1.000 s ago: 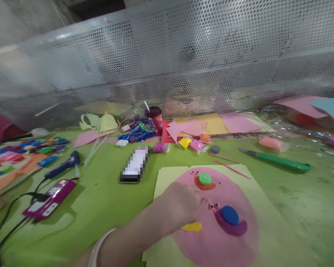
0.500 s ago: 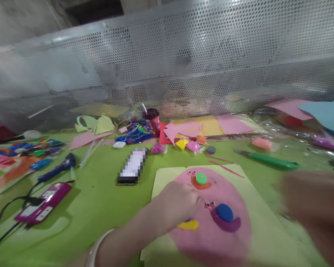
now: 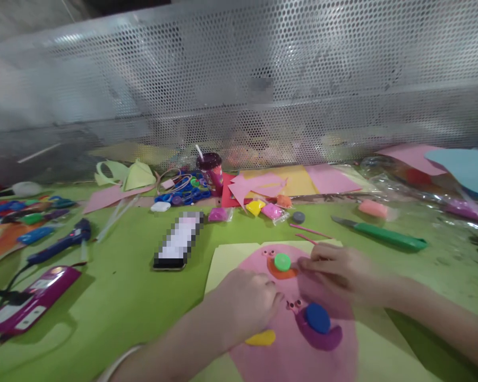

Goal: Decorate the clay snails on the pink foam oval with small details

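A pink paper circle (image 3: 287, 366) lies on pale yellow sheets (image 3: 382, 350), with clay snails on it. One has an orange body (image 3: 282, 274) and a green bottle cap (image 3: 282, 262); another has a purple body (image 3: 322, 339) under a blue cap (image 3: 317, 318). My left hand (image 3: 247, 300) rests on the circle with fingers curled, partly covering a yellow clay piece (image 3: 262, 338); anything in its fingers is hidden. My right hand (image 3: 334, 268) is closed in a pinch beside the orange snail's right end; what the fingertips hold cannot be made out.
Behind lie thin pink strips (image 3: 310, 231), a green craft knife (image 3: 390, 234), bagged clay (image 3: 273, 211) and a lidded cup (image 3: 211, 172). Left are a phone (image 3: 179, 241), a glue gun (image 3: 63, 241) and a purple power strip (image 3: 35, 300). A perforated metal panel (image 3: 239, 90) stands at the back.
My right hand has come in from the right edge, where it was blurred, onto the pink circle near the orange snail. My left hand stays by the yellow piece. The view has shifted slightly.
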The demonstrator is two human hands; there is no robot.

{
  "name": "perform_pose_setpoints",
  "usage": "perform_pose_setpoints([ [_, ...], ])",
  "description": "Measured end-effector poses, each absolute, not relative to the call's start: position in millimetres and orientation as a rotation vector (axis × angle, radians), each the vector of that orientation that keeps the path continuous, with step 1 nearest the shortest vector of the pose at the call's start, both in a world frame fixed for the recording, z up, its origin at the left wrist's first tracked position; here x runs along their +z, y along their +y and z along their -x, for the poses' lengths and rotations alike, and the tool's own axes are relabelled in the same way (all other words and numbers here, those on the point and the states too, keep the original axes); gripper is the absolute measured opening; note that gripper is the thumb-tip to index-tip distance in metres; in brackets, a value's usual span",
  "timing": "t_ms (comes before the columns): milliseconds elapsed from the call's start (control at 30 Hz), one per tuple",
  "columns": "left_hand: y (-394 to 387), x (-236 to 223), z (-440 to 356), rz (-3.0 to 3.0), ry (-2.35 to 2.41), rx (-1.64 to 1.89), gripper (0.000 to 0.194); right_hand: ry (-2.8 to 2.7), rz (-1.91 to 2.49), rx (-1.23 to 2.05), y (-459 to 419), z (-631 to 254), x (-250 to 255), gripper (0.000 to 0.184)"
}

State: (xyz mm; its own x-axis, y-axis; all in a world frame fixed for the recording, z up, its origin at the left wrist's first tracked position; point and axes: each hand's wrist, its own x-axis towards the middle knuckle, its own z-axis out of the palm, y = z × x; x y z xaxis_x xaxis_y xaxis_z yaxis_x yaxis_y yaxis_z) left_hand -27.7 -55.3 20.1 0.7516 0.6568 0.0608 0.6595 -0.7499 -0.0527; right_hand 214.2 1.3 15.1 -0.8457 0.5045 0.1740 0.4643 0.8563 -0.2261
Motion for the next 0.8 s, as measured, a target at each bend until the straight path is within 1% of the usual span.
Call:
perform_pose_setpoints([
  [200,-55.4,18.3,28.1,2.860,-1.020,-0.020,0.012,-2.883,0.763,0.169,-4.2,-210.6,20.8,0.029],
  [367,-55.1,18.2,28.1,2.880,-1.031,-0.025,0.014,-2.906,0.783,0.105,-5.2,-211.1,18.2,0.034],
  [500,-55.6,17.9,28.5,2.868,-1.015,-0.049,0.016,-2.946,0.792,0.078,-5.8,-211.1,18.9,0.034],
  [800,-59.3,21.4,25.8,2.879,-1.084,-0.042,0.017,-2.893,0.789,0.185,-3.2,-213.0,14.1,0.035],
])
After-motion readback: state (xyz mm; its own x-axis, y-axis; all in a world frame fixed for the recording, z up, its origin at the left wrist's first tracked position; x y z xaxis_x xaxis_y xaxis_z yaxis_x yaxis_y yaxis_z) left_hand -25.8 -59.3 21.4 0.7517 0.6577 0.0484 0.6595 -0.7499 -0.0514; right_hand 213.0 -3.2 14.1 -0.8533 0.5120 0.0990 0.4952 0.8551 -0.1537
